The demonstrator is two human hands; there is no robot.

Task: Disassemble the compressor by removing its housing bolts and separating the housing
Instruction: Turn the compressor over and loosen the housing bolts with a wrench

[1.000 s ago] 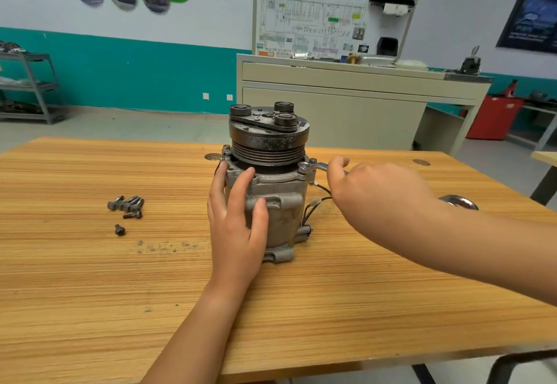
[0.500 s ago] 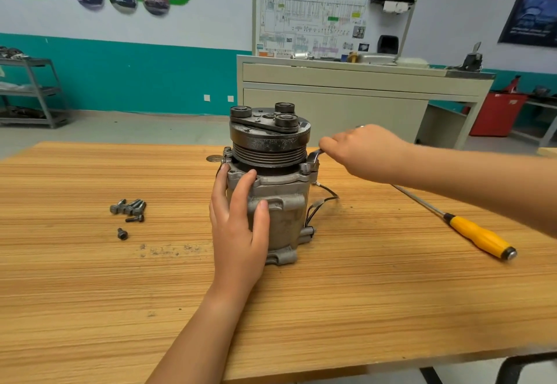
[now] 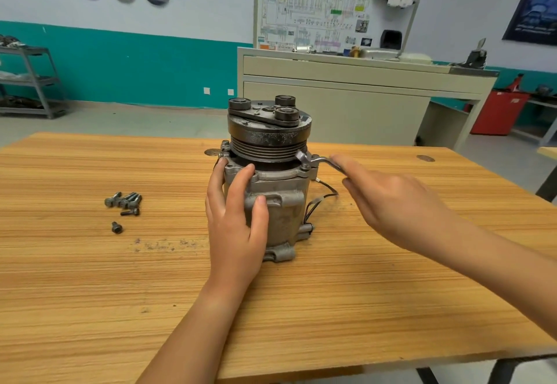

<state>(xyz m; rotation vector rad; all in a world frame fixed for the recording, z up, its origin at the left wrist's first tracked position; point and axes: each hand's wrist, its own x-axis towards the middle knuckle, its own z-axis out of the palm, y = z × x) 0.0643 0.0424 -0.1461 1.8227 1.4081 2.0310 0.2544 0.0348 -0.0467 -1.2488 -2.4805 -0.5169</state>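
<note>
The grey compressor (image 3: 275, 202) stands upright on the wooden table (image 3: 90, 293), its black pulley and clutch on top. My left hand (image 3: 235, 226) presses flat against the housing's front left, fingers straight up to the flange and thumb on the front. A bent metal wrench (image 3: 312, 160) sits on a bolt at the flange's right corner. My right hand (image 3: 391, 202) pinches the wrench's handle end, just right of the compressor. Several removed bolts (image 3: 123, 201) lie in a cluster at the left, and one more bolt (image 3: 116, 227) lies apart below them.
Black wires (image 3: 321, 199) loop out of the compressor's right side. Dark grit (image 3: 159, 245) speckles the table left of my left hand. Behind the table stand a beige training cabinet (image 3: 331, 106), a metal shelf (image 3: 27, 82) at far left and a red bin (image 3: 497, 112) at right.
My right hand swung the wrench back behind the compressor, then forward again to the right. The yellow-handled screwdriver seen half a second ago is now hidden by my right arm. My left hand stayed put.
</note>
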